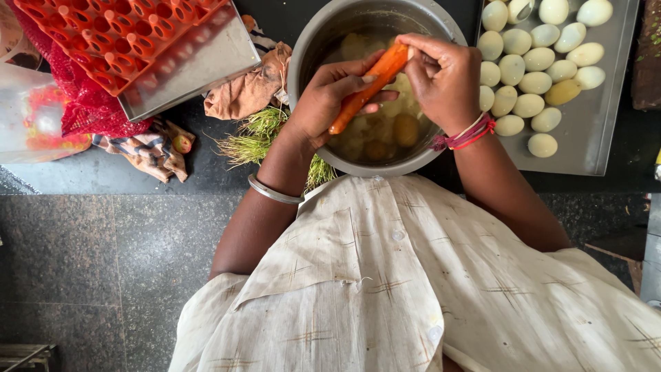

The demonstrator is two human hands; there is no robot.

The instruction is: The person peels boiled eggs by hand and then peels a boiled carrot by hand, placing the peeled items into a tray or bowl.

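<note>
- From our head camera, looking straight down: our left hand [329, 96] is wrapped around the lower half of a carrot [368, 84], fingers closed on it.
- Our right hand [446, 77] pinches the carrot's upper end, fingers curled tight; whether a small tool sits in that hand we cannot tell.
- The two hands are close together, joined by the carrot, which slants from lower left to upper right.
- The carrot hangs directly over a round steel pot [308, 43] holding cloudy water and several potatoes [405, 129].
- To the right of the pot, a steel tray [597, 131] carries rows of peeled boiled eggs [529, 105].
- At upper left, an orange egg crate [117, 34] rests on a steel box, with a red mesh bag [86, 107] beneath.
- A brown cloth [248, 89] and a tuft of green stalks [255, 134] lie just left of the pot on the dark counter [103, 176].
- A metal bangle [274, 193] circles our left wrist; red threads [469, 134] circle the right.
</note>
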